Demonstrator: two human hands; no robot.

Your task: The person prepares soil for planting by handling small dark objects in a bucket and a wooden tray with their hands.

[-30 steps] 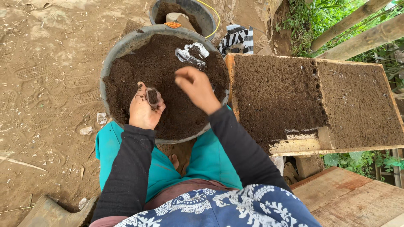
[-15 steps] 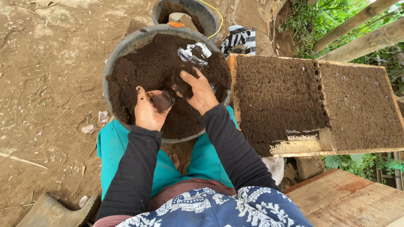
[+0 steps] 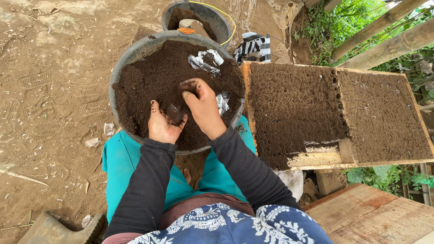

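A large grey basin full of dark soil sits in front of me on the ground. Over its near side my left hand cups a small soil-filled plastic bag. My right hand is right beside it, fingers soiled and pressed onto the top of the bag. Several crumpled clear plastic bags lie on the soil at the far side.
A wooden frame packed with filled soil bags stands to the right. A smaller bucket with soil is behind the basin. A striped cloth, bamboo poles, a rubber boot and wooden planks are around.
My right hand has come down from above the basin onto the bag in my left hand. Both hands have shifted slightly right, and the bag holds more soil.
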